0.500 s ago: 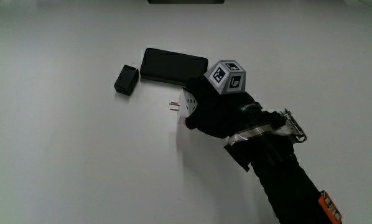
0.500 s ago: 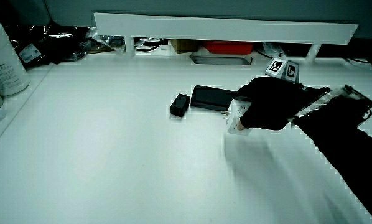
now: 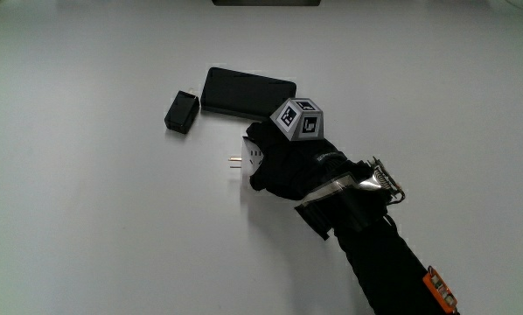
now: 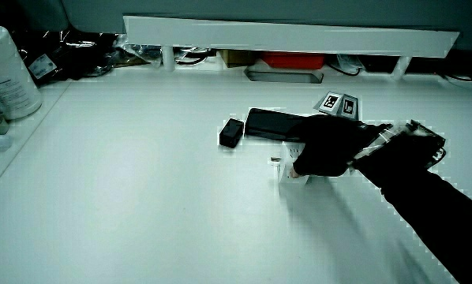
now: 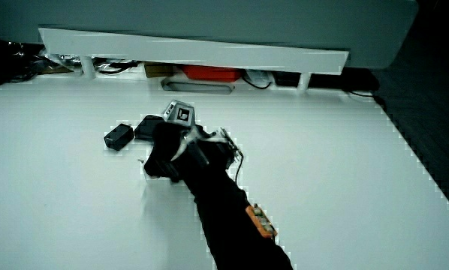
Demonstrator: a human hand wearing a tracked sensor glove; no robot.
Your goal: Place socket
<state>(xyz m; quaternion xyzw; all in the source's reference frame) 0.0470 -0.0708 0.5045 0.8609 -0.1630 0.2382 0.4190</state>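
the hand (image 3: 283, 164), in a matte black glove with a small black-and-white patterned cube (image 3: 297, 119) on its back, has its fingers curled around a white boxy socket (image 3: 254, 156), a plastic adapter whose two short metal prongs (image 3: 233, 162) stick out sideways, away from the palm. the socket sits low at the smooth white table (image 3: 113, 227); whether it touches the surface cannot be told. in a side view the socket (image 4: 290, 164) shows as a pale block under the dark fingers (image 4: 315, 158). just beside the hand, farther from the person, lies a flat black phone (image 3: 244, 93), a glossy slab with rounded corners, and next to its short end a small black plug (image 3: 181, 112), blocky and dull. a band of grey tape (image 3: 331, 186) wraps the wrist, and the forearm (image 3: 384, 262) is sleeved in black cloth. a low white partition (image 4: 291, 35) stands at the table's edge.
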